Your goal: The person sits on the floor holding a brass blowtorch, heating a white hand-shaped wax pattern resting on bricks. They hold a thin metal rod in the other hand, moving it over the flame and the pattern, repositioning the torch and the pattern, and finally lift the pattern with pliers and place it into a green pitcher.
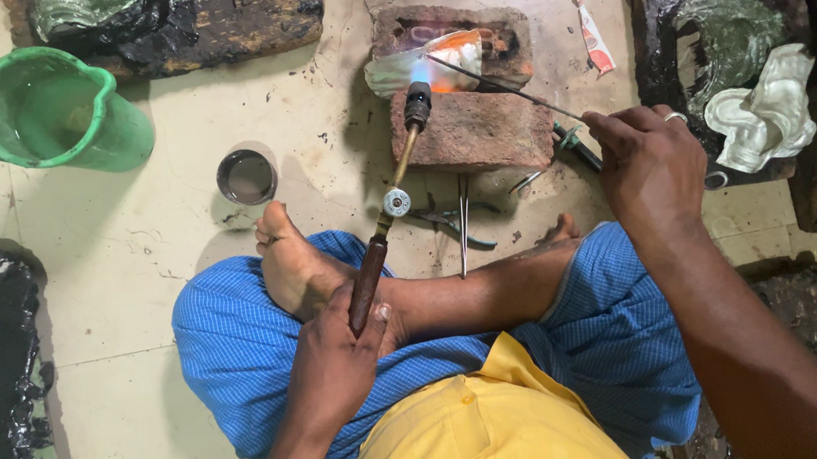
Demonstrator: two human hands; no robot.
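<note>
My left hand grips the brown wooden handle of a blowtorch. Its nozzle points away from me, and a blue flame plays on a pale metal piece that glows orange on a brick. My right hand pinches the near end of a thin metal rod, whose far tip reaches the heated piece. A second red brick lies just in front of the first. I sit cross-legged on the tiled floor, in blue cloth and a yellow shirt.
A green plastic jug stands at the upper left, a small steel cup beside my foot. Tweezers and pliers lie before the bricks. Black pitch slabs holding embossed metal sheets sit at the back, right and left.
</note>
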